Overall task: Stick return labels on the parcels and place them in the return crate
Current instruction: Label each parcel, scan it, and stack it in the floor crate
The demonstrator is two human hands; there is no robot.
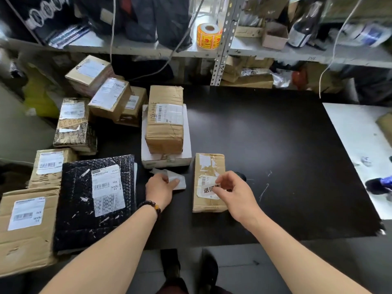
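A small brown cardboard parcel [209, 166] lies on the black table [275, 145] in front of me. A white return label [206, 188] with black characters lies on its top. My right hand [232, 193] hovers over the parcel, its fingertips pinching the label's right edge. To the left, my left hand [160, 190] grips a stack of white label sheets [176, 177] against the table. No return crate can be made out.
A brown box on a white box [165, 132] stands just behind my hands. Several labelled parcels and a black bubble mailer [95, 200] crowd the left side. A yellow sticker roll [209, 36] sits on the metal shelf behind. A white table [360, 149] adjoins at right.
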